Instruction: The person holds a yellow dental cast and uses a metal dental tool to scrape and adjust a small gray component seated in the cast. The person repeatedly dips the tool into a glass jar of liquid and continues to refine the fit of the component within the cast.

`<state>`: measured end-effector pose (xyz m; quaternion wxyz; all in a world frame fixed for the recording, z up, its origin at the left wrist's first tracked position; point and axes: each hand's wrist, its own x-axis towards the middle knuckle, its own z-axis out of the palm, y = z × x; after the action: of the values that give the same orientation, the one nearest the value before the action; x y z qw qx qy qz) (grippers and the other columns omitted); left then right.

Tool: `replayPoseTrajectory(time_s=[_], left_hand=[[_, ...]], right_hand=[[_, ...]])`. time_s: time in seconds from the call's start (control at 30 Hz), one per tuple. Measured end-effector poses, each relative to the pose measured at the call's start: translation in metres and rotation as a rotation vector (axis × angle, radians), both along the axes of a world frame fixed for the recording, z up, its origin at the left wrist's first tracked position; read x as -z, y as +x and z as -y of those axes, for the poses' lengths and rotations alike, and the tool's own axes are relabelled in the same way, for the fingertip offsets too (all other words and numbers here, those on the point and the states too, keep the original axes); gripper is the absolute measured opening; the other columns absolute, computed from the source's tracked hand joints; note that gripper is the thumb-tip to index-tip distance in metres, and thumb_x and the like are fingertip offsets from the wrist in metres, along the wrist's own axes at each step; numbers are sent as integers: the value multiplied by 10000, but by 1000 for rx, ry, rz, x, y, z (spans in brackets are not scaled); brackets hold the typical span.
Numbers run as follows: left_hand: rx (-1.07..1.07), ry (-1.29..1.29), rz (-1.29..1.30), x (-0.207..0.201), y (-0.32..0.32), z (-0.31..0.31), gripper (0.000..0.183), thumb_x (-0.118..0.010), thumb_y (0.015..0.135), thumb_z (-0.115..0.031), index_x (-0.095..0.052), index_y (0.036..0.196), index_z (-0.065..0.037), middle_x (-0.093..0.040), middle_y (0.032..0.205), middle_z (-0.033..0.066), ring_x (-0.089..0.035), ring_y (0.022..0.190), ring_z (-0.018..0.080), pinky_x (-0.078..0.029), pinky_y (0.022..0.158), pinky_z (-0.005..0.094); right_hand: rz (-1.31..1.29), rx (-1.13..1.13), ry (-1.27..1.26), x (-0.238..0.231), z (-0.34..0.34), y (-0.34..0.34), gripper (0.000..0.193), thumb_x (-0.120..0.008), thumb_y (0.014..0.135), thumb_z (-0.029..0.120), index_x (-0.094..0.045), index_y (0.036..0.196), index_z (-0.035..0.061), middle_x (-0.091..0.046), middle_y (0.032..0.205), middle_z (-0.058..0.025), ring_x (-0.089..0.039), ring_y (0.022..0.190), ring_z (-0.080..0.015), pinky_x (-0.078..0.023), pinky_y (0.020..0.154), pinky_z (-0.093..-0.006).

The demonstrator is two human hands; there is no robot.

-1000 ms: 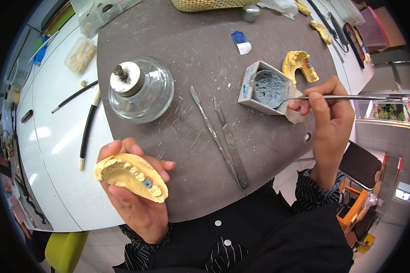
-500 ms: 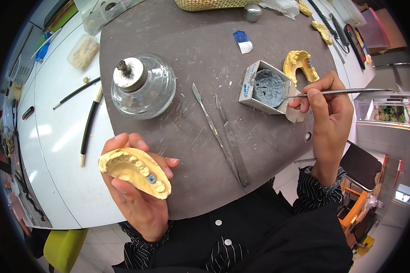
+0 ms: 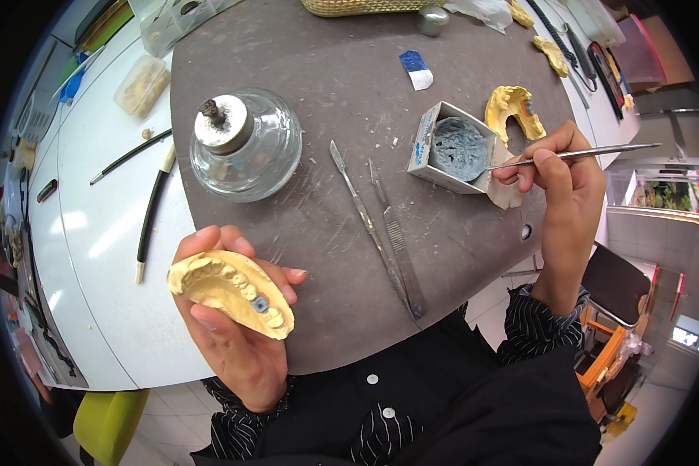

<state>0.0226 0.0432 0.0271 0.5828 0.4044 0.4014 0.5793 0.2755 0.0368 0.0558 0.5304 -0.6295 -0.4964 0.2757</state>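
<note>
My left hand (image 3: 241, 349) is closed around a yellow plaster dental model (image 3: 221, 283), teeth facing up. One tooth on it carries a grey-blue wax crown (image 3: 260, 304). At the right, my right hand (image 3: 563, 175) pinches a thin metal wax carving tool (image 3: 579, 154). The tool's tip is at the near right rim of a small white box (image 3: 421, 159) filled with blue-grey wax (image 3: 460, 149); whether it touches the wax I cannot tell. Just behind the box lies a second yellow dental model (image 3: 506, 105) with a grey-blue patch.
A glass spirit burner (image 3: 264, 155) with a blackened wick stands left of centre. A wax knife (image 3: 369, 225) and tweezers (image 3: 398, 248) lie mid-mat. Further off are a blue and white packet (image 3: 416, 70), a metal ball-like object (image 3: 432, 21) and a woven gold basket (image 3: 357, 6).
My right hand has shifted very slightly right, and the carving tool's back end has tilted a little upward. My left hand and the dental model have barely moved.
</note>
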Motion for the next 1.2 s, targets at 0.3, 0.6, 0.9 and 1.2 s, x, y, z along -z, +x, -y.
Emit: replayPoseTrajectory(time_s=[0.3, 0.6, 0.9, 1.2], left_hand=[[11, 2, 7, 0, -1, 0, 543, -337, 908, -447, -290, 1235, -16, -400, 999, 122, -559, 677, 146, -520, 701, 348], [15, 0, 3, 1, -1, 0, 548, -340, 906, -451, -290, 1232, -12, -403, 997, 123, -562, 681, 151, -521, 702, 353], [33, -6, -10, -1, -1, 1, 561, -377, 911, -435, -277, 1268, -14, -416, 1058, 107, -498, 671, 124, -462, 698, 312], [19, -8, -18, -1, 0, 1, 574, -383, 907, -444, -275, 1269, -13, -421, 1052, 107, -503, 674, 122, -470, 694, 314]], right_hand=[[122, 36, -1, -2, -3, -9, 135, -459, 864, 103, -476, 776, 2, -474, 616, -33, -542, 604, -102, -495, 658, -266], [281, 41, -86, -9, -3, -10, 130, -460, 864, 85, -475, 776, -10, -456, 667, -32, -493, 597, -73, -502, 663, -263], [22, 7, -75, -6, -6, -2, 126, -463, 841, 71, -480, 750, -15, -492, 611, -33, -559, 605, -112, -483, 631, -242], [120, 15, -80, -9, -6, -7, 114, -462, 845, 66, -481, 762, -10, -495, 627, -31, -556, 613, -98, -457, 610, -209]])
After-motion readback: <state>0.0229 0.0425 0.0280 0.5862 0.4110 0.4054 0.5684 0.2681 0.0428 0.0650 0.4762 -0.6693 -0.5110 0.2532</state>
